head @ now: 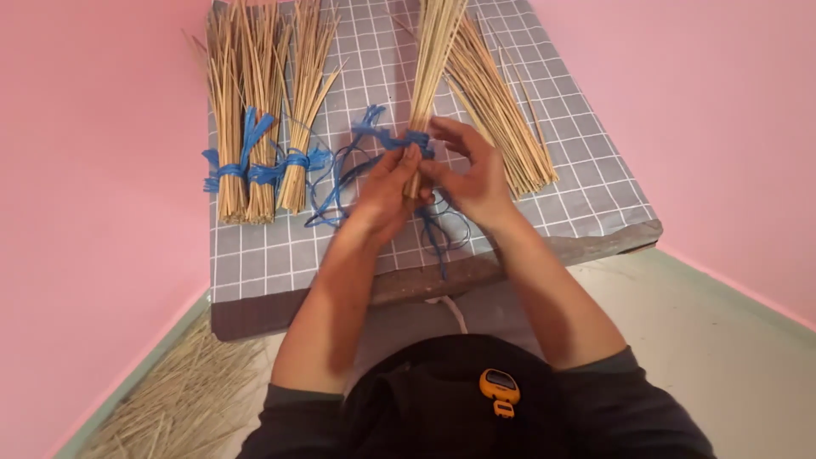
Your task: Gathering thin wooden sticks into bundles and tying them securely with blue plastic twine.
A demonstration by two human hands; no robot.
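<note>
- Down at the near edge, below the board, an orange stopwatch (499,392) hangs on the person's dark top, and loose straw (174,399) litters the floor at the left.
- Over the board's near half, both forearms reach forward and meet at the middle.
- left hand (387,191) curls its fingers around the lower end of the stick bundle (429,76), gripping it closed.
- right hand (472,174) sits just right of it, fingers pinched on the blue string (387,136) wrapped around the bundle.
- bundle's long axis runs straight away from the fingers toward the far edge; both hands are about equally near.
- Further left, three tied bundles (255,127) lie side by side; a loose fan of sticks (501,119) lies to the right on the checked grey cloth (586,178).
</note>
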